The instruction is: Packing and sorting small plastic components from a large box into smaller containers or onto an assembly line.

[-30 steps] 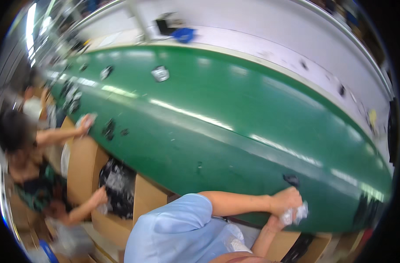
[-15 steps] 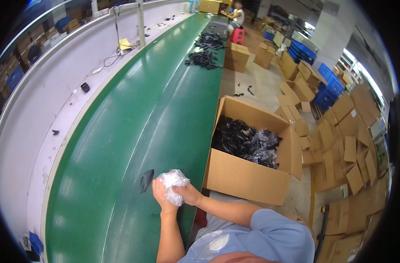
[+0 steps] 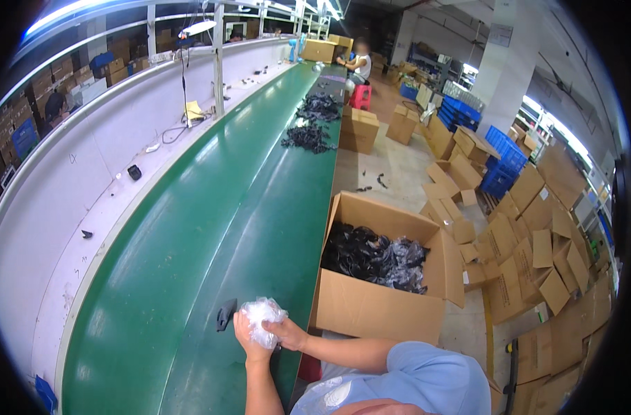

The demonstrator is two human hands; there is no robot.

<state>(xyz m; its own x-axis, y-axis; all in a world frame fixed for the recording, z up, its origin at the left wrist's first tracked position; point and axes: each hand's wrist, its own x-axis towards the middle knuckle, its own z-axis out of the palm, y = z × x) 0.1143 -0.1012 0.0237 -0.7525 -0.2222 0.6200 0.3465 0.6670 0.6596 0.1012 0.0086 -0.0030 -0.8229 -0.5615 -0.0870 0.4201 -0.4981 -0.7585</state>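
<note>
Over the near part of the green belt table (image 3: pixel 156 277), both my hands are closed on a crumpled clear plastic bundle (image 3: pixel 263 317), which looks like bunched thin bags. My left hand (image 3: pixel 246 337) grips it from the left side. From the right, my right hand (image 3: pixel 288 335) presses it, thumb on top. A small black piece (image 3: pixel 225 315) shows just left of the bundle, close to my left fingers; whether it touches them I cannot tell. Right beside the table, an open cardboard box (image 3: pixel 378 304) holds black parts (image 3: pixel 360 256) and some in clear bags (image 3: pixel 407 263).
Heaps of black parts (image 3: pixel 308 137) lie farther up the table. A person (image 3: pixel 359 66) sits at its far end on a red stool (image 3: pixel 361 97). Cardboard boxes (image 3: pixel 502 249) and blue crates (image 3: pixel 502 162) crowd the right floor. A white ledge (image 3: pixel 115 200) runs along the left.
The view has tilted up, so more of the far room shows and everything sits lower in the picture. My hands still hold the plastic bundle.
</note>
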